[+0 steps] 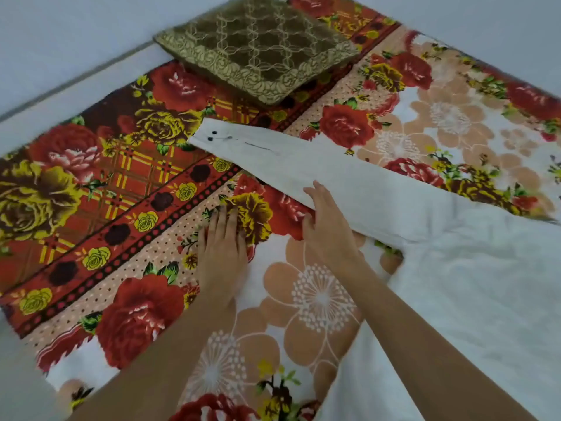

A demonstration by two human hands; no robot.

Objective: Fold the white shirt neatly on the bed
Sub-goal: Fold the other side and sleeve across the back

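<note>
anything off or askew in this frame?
Nothing damaged or spilled. The white shirt isn't folded yet: one sleeve lies stretched out across the floral bedsheet, cuff toward the olive cushion. The right hand rests on the sleeve edge; the left hand lies flat on the sheet.

Plenty of open bed [91, 189] along the left edge, flat sheet with nothing sitting on it. The sleeve [303, 165] cuts diagonally across the middle, and the shirt [470, 299] covers the right side. Cushion [258, 47] blocks the far edge. Both hands [223, 247] are parked mid-bed. Near-left corner looks blurry, can't tell there.
</note>
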